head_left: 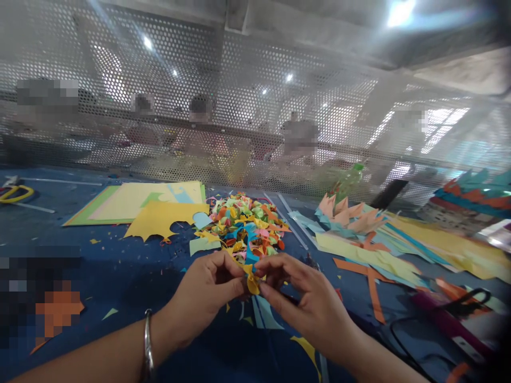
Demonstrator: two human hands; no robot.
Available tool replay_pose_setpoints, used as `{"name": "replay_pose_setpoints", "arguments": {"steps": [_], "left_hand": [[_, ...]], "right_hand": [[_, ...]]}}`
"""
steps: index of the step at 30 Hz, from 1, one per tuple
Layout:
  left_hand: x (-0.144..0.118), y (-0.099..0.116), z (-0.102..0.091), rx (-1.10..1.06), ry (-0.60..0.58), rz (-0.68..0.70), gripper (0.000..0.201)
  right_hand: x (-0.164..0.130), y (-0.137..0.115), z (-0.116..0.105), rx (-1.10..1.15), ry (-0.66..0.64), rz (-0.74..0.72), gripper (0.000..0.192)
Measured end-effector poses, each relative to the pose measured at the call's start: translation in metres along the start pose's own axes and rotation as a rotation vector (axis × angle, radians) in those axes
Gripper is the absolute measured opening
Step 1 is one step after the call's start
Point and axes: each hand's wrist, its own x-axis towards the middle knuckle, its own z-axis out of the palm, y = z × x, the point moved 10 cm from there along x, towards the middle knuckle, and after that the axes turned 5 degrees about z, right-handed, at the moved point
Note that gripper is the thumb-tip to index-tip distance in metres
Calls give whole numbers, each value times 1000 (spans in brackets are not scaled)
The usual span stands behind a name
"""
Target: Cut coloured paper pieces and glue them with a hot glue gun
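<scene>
Your left hand [207, 298] & right hand [307, 303] sit nearest, both pinching a yellow paper bit [252, 282] between fingertips, just above the blue worktop [120, 276]. Scrap pile [243, 223] lies just beyond; yellow sheets [151, 205] far left, cut strips [379, 250] to the right, scissors [14, 192] at far-left edge.

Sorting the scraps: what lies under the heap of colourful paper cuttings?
The heap of colourful paper cuttings rests on the blue table, with a pale green paper piece poking out at its edge. Anything beneath its middle is covered.
</scene>
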Motion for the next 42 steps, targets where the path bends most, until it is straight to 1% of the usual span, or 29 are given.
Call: {"name": "replay_pose_setpoints", "arguments": {"steps": [5, 10, 20, 23, 28, 35, 42], "left_hand": [[-1, -2, 2, -50, -16, -23, 25], [-1, -3, 3, -100, -13, -44, 26], [-1, 1, 10, -103, -69, -7, 22], [-1, 2, 9, -67, -58, -2, 23], [0, 4, 1, 41, -3, 36, 24], [1, 16, -7, 311, 46, 165, 10], [-4, 22, -10, 462, 62, 246, 8]], "right_hand": [[-2, -7, -2, -27, 11, -60, 18], [-2, -11, -2, -32, 11, -102, 16], [-5, -23, -3, -28, 28, -193, 14], [-5, -23, -4, -34, 34, -195, 13], [-5, -20, -4, -61, 34, -179, 11], [-4, -19, -3, -91, 23, -131, 8], [-3, -19, 0, -104, -4, -128, 8]]}}
